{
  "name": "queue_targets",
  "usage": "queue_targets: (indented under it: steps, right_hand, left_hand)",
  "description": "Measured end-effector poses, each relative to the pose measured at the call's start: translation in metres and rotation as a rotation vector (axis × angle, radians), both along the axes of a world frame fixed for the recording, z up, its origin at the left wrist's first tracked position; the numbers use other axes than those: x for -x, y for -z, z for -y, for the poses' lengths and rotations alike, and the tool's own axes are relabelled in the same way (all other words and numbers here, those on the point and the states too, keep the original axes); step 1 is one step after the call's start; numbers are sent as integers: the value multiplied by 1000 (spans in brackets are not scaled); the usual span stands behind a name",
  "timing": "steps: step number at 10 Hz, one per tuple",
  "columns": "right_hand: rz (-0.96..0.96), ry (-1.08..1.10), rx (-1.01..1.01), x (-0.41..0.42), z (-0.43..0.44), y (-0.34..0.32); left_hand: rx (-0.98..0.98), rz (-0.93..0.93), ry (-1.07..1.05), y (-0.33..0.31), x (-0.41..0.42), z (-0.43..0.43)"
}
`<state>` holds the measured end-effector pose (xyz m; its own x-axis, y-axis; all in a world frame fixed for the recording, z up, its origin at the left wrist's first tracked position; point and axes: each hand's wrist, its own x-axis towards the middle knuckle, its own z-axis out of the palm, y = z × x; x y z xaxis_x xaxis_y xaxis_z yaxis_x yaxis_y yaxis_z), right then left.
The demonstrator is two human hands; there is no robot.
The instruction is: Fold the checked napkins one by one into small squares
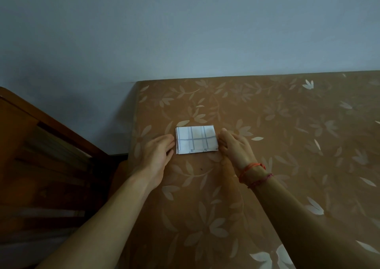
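A white napkin with blue-grey checks [196,139] lies folded into a small rectangle of several layers on the brown flowered surface [277,145]. My left hand [157,152] lies flat beside it, fingertips touching its left edge. My right hand [234,145] is at its right edge, fingers lightly bent against the side of the stack. Whether either hand pinches the cloth cannot be told; both look relaxed. Red thread bracelets [254,174] circle my right wrist.
The brown flowered surface runs from the pale blue wall [185,32] at the back to the frame's bottom and right edges. A dark wooden piece of furniture [41,155] stands low at the left, beyond the surface's left edge.
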<state>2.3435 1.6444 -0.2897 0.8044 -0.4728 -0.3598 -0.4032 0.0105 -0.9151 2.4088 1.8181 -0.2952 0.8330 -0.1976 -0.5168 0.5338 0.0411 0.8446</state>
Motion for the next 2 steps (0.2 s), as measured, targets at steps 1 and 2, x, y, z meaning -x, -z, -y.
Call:
queue_targets:
  steps: [1, 2]
  right_hand:
    - [3, -96, 112, 16, -6, -21]
    - [-95, -99, 154, 36, -9, -38]
  left_hand:
    - [-55, 56, 21, -7, 10, -7]
    - [-243, 151, 73, -14, 24, -17]
